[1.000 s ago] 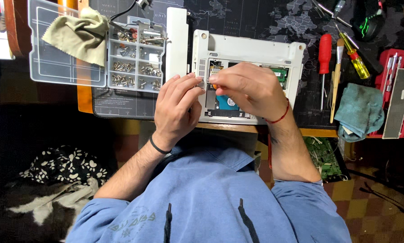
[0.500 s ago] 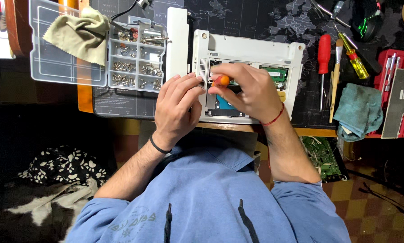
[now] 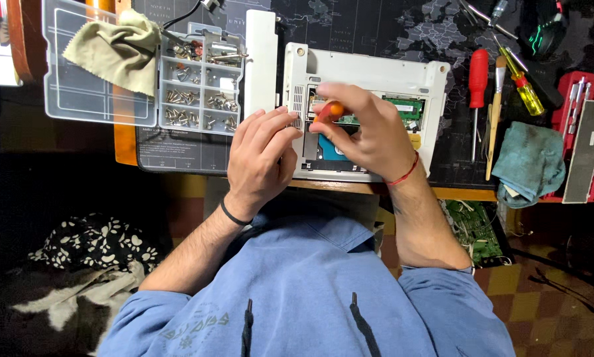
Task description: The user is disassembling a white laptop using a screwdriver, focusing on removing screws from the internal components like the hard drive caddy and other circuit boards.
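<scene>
Wooden desk [image 3: 455, 194] under a dark mat [image 3: 376, 26], brown-and-yellow checkered floor [image 3: 541, 297] below the desk, dim room light

Blue hoodie [image 3: 310, 291], rolled-up sleeves, wristbands

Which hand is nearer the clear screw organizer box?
Left. The left hand rests on the white laptop's edge just beside the clear screw organizer box; the right hand is farther right, over the laptop, holding an orange-handled tool.
</scene>
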